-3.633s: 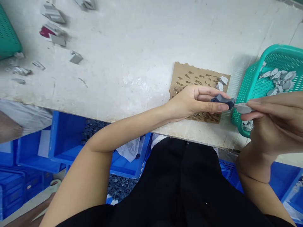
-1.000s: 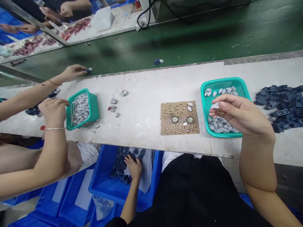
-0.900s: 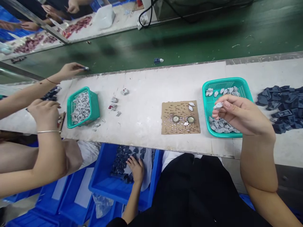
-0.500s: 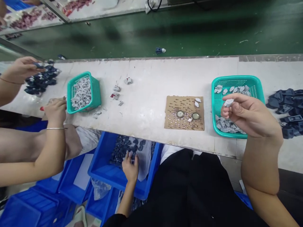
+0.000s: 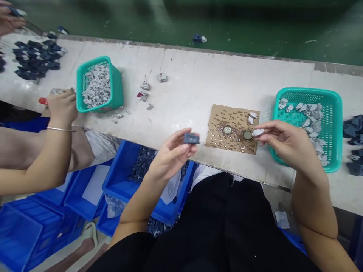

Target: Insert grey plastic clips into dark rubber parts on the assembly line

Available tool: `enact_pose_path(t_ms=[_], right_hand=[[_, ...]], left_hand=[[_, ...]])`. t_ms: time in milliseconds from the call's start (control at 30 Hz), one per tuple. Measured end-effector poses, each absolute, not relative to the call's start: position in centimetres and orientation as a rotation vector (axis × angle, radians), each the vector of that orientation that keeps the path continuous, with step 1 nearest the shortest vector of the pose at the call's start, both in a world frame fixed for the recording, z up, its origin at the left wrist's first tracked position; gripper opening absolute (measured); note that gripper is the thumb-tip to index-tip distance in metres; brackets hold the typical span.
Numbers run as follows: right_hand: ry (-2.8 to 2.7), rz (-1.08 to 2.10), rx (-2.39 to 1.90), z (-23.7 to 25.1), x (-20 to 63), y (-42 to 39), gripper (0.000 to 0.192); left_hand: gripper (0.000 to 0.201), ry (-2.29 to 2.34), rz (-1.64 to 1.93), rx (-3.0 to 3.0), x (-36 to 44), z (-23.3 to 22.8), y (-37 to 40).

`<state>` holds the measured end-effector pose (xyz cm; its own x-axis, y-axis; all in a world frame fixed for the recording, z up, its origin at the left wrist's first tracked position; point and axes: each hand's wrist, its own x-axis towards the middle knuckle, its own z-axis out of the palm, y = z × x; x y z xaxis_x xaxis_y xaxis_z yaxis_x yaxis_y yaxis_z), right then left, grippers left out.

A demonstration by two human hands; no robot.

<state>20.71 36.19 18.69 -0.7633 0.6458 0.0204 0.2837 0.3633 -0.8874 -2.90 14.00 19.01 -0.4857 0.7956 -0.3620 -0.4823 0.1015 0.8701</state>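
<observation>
Raised over the table's front edge, my left hand (image 5: pixel 171 153) pinches a small dark blue plastic part (image 5: pixel 191 138). My right hand (image 5: pixel 286 143) holds a small light grey plastic piece (image 5: pixel 258 132) between thumb and fingertips. That piece's tip is at the right one of two small round caps (image 5: pixel 247 135), on a brown cardboard sheet (image 5: pixel 217 141); whether it touches is hard to tell. The cardboard is dotted with wet-looking drops, and two more grey pieces (image 5: pixel 252 117) lie at its upper right. Just right of it, partly behind my right hand, stands a green basket (image 5: pixel 338 132) of grey pieces.
Another green basket (image 5: pixel 120 88) of grey bits stands left, beside loose grey scraps (image 5: pixel 144 86). A co-worker's hand (image 5: pixel 61 107) rests near it. Dark parts are piled at far left (image 5: pixel 36 58) and far right (image 5: pixel 354 128). A blue bin (image 5: pixel 119 181) sits below the table edge.
My left hand has come up out of the blue bin with a dark blue part. My right hand has moved left from over the basket to the cardboard, still holding its grey piece.
</observation>
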Motion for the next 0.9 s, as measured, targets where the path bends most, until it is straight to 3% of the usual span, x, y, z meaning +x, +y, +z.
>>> enact_pose_path(t_ms=[133,333,467,900], right_hand=[[-2.462,0.984,-0.782,17.5,20.6,35.9,0.019],[-2.615,0.501,-0.676,17.1,20.1,35.4,0.020],[-2.725,0.417,-0.619,17.1,20.2,35.2,0.023],[-2.803,0.132,-0.450,17.1,19.4,35.3,0.016]], left_hand=[[0.046,1.054,1.387,0.490,-3.7,18.2,20.6],[0.042,1.032,1.360,0.637,-3.9,15.6,27.4],[0.055,0.968,1.355,0.604,-3.9,13.9,27.7],[0.048,0.749,1.272,0.590,-3.2,13.3,26.9]])
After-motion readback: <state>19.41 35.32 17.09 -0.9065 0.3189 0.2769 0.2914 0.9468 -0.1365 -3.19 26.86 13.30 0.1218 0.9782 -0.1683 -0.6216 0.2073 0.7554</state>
